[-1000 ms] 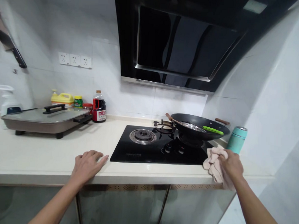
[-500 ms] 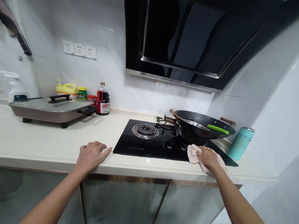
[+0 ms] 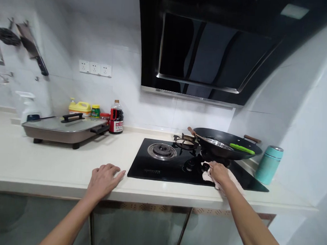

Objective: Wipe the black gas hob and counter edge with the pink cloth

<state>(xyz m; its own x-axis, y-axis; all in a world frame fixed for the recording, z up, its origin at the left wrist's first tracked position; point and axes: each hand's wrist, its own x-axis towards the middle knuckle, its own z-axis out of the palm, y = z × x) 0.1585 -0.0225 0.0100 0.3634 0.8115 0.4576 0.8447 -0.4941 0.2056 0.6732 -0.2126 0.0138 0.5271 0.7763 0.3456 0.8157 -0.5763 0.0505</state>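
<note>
My right hand point(image 3: 219, 172) presses a pale pink cloth point(image 3: 235, 180) onto the black glass gas stove point(image 3: 172, 171), beside the control knobs point(image 3: 190, 165). Its fingers are bent over the cloth and partly hidden. Just behind it, a black wok point(image 3: 221, 150) with wooden handles sits on the right burner, with a green-handled utensil point(image 3: 242, 149) and a shiny metal piece in it. Left of the stove, my left hand point(image 3: 104, 179) rests on the white countertop point(image 3: 70, 165) with fingers spread, holding nothing. The left burner point(image 3: 161, 151) has no pot support on it.
A pot support point(image 3: 186, 142) lies behind the burners. A turquoise flask point(image 3: 269, 164) stands right of the stove. A lidded electric pan point(image 3: 63, 131), a soy sauce bottle point(image 3: 116, 118) and a spray bottle point(image 3: 30, 109) stand at left. The range hood point(image 3: 208, 56) hangs above.
My right hand has slid the cloth left and a little forward toward the knobs. My left hand stays on the countertop. The view has tilted up and shifted slightly left.
</note>
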